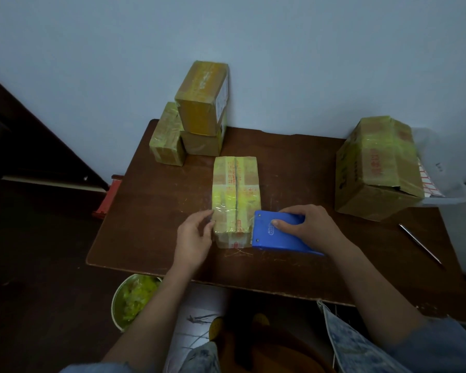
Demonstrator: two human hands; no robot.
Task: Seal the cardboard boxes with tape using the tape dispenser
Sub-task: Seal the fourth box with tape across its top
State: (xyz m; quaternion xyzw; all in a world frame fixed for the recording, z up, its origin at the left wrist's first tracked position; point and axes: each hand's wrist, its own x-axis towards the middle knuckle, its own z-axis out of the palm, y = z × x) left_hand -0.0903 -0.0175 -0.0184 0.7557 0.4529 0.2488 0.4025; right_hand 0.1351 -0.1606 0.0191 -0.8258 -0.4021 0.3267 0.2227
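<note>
A person's right hand [304,227] clasps a blue plastic tape dispenser [277,234] against the near right corner of a long, yellow-taped cardboard box [236,195] lying on a dark brown wooden table [151,211]. The left hand [195,232], fingers curled, pinches the free end of clear tape [226,211] to the box's opposite near corner. The step in hand appears to be a strip run across the box's near end; the next move likely calls for cutting it on the dispenser's blade and smoothing it down. Bare tabletop lies outside each hand, though the table's front edge sits just behind both wrists. Beyond the right hand stands a larger taped carton [377,168]; beyond the left, three stacked sealed boxes [194,117]. A thin metal rod [420,244] lies off to the right.
</note>
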